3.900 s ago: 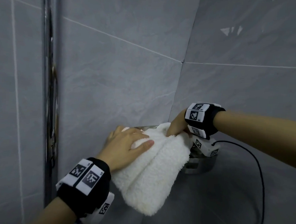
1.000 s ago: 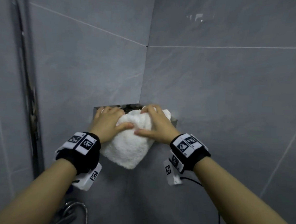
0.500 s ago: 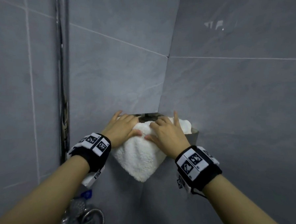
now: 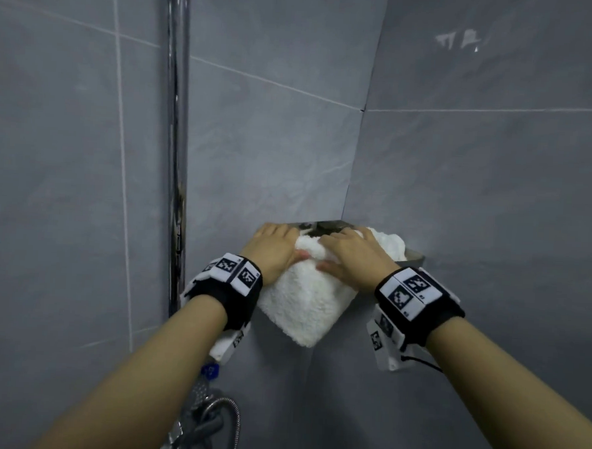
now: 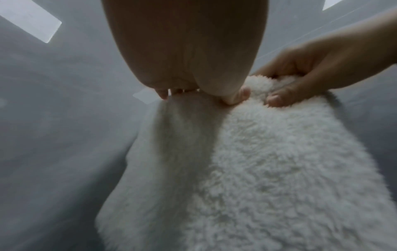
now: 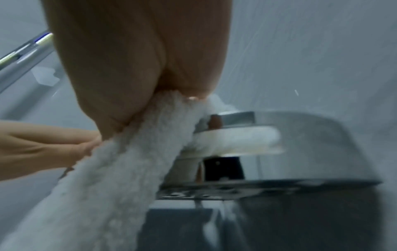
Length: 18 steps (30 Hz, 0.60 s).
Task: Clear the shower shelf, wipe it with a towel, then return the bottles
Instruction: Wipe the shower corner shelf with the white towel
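A metal corner shelf (image 4: 414,256) is fixed where two grey tiled walls meet. A white fluffy towel (image 4: 304,300) lies on it and hangs over its front edge. My left hand (image 4: 276,244) lies on the towel's left part, fingers reaching over the shelf's left end and thumb pressing the pile. My right hand (image 4: 348,251) sits on the right part. In the left wrist view the right hand (image 5: 300,79) bunches a fold of towel (image 5: 257,169) between thumb and curled fingers. The right wrist view shows the towel (image 6: 107,186) draped past the shelf rim (image 6: 236,117). No bottles are in view.
A chrome shower pipe (image 4: 173,149) runs up the left wall, close to my left wrist. Below it are a blue-marked valve (image 4: 209,371) and a looped shower hose (image 4: 229,423). A black cable (image 4: 421,361) trails from my right wrist camera.
Both hands have stayed on the towel on the shelf. My right hand's fingers, spread half a second ago, have drawn in on the towel. The view has shifted to the left.
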Tool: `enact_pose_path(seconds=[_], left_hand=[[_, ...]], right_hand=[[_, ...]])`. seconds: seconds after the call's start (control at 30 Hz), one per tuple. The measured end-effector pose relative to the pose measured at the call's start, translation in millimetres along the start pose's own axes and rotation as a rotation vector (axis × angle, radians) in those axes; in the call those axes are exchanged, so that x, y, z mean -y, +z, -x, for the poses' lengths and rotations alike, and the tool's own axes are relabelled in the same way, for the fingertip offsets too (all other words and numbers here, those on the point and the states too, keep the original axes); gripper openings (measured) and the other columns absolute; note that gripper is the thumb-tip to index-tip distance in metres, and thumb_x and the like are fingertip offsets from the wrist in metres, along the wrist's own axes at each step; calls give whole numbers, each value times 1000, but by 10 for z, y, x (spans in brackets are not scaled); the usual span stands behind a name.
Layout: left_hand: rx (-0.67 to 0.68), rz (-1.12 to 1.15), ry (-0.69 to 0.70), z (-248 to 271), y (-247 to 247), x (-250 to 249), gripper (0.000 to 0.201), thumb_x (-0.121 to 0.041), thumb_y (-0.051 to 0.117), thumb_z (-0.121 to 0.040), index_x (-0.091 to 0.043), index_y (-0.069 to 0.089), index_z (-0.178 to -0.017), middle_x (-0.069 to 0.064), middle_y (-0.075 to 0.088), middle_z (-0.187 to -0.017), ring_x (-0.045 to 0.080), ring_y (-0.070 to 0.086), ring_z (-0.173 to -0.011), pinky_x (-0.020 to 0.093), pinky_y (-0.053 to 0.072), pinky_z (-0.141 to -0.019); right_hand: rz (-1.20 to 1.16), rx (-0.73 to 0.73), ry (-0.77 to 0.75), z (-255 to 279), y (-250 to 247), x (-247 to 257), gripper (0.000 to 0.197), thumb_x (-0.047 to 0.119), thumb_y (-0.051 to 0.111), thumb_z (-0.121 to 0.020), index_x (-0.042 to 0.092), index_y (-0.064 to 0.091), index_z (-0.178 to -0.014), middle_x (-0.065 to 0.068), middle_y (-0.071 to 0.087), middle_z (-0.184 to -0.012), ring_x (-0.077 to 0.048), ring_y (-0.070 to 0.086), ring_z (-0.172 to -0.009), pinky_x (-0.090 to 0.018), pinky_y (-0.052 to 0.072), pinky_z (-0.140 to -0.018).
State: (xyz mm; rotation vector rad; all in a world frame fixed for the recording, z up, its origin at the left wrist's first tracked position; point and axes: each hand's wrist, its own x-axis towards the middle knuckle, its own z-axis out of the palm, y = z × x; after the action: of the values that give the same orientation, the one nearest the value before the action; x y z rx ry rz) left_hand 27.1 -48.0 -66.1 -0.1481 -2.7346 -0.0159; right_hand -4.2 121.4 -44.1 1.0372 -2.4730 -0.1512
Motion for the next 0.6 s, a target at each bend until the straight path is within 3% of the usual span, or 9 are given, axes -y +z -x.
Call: enact_pose_path(seconds=[0.2,0.3,0.4,0.53,0.6], left_hand=[[-94,10,-34,14,153,-511,53,-48,29,-96,-4,41,-122,20,45,-130,34,37,-120,39,23,-103],[-167,84,23,18,235,-419,47,-44,28,-97,-6,43,-120,16,46,-128,32,37,-118,36,21,-102],[-229,209,84,-3,263,-261,38,-39,25,-99,-9,47,-107,11,50,-113,29,42,-108,30,20,-92],[-215,278,66,-65,256,-61,30,-37,20,-100,-17,41,-92,3,45,-97,24,42,-98,29,23,-87],[-202,297,55,-104,244,48,32,-36,19,-100,-17,43,-92,2,46,-97,23,43,-97,27,23,-86]], right_hand=[[-102,84,52,318,-79,-405,50,49,57,-86,25,50,-130,2,57,-128,-18,43,-126,-37,25,-111],[-62,87,97,254,-42,-293,48,56,52,-85,23,54,-120,2,58,-123,-19,42,-124,-42,24,-109],[28,70,135,124,6,-113,47,60,47,-86,19,55,-107,2,61,-119,-20,45,-121,-47,25,-104],[80,24,174,47,87,67,46,56,41,-91,15,54,-106,-1,62,-118,-23,47,-117,-52,24,-103],[120,-10,201,3,135,184,46,54,39,-92,13,53,-109,-2,61,-119,-24,48,-116,-53,23,-104]])
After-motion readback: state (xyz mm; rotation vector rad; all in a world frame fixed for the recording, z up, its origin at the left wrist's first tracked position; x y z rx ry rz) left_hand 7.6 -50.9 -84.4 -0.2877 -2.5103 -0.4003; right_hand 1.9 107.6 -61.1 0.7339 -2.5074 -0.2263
